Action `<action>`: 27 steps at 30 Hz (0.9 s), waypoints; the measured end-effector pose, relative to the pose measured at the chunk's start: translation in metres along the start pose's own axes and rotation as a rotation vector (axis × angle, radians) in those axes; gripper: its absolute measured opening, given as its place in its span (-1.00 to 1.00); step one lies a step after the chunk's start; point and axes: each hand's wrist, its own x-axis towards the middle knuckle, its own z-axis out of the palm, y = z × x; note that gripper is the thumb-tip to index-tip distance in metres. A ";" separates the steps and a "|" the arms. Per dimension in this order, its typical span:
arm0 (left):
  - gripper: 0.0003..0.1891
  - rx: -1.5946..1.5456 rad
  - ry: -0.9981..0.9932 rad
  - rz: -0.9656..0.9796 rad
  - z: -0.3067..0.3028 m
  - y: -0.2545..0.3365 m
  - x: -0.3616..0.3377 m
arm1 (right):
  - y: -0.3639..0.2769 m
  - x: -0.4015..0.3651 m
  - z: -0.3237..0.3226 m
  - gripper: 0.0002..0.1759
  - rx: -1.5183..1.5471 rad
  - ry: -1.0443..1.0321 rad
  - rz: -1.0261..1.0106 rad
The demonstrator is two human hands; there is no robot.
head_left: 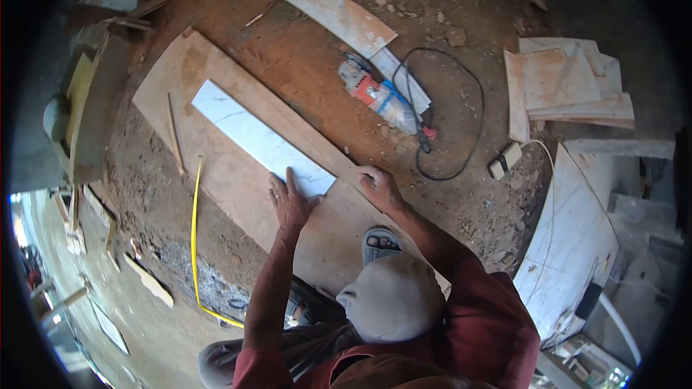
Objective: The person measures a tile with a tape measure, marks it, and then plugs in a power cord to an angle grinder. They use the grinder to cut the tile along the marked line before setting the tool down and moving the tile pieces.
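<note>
A narrow white marbled tile strip [252, 133] lies flat on a long brown board [169, 90]. My left hand [290, 205] presses on the strip's near end, its fingers apart. To the right of that end, my right hand [380, 187] is at the board's far long edge with its fingers curled together; whatever may be between them is too small to make out. A yellow measuring tape [193, 238] stretches along the board's left side. Near it, a thin wooden stick [175, 133] rests on the board.
A red and grey angle grinder [378, 97] with a looped black cable lies beyond the board, beside tile pieces [331, 11]. Stacked offcuts [562, 83], a power socket block [504, 161] and a large white slab [569, 238] are right. A sandalled foot [380, 243] stands on the board.
</note>
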 end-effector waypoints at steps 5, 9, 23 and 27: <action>0.24 0.101 -0.059 -0.002 0.001 0.015 -0.007 | 0.030 -0.011 0.016 -0.79 -0.031 -0.025 -0.090; 0.20 0.116 -0.013 0.064 0.010 0.003 -0.002 | 0.026 -0.032 0.034 -0.76 0.022 -0.112 0.001; 0.11 0.065 0.035 0.205 -0.041 -0.064 0.108 | 0.019 -0.111 0.000 -0.78 -0.008 -0.243 0.111; 0.11 0.141 -0.019 0.373 -0.049 -0.092 0.119 | 0.004 -0.137 -0.063 -0.82 -0.130 0.046 0.143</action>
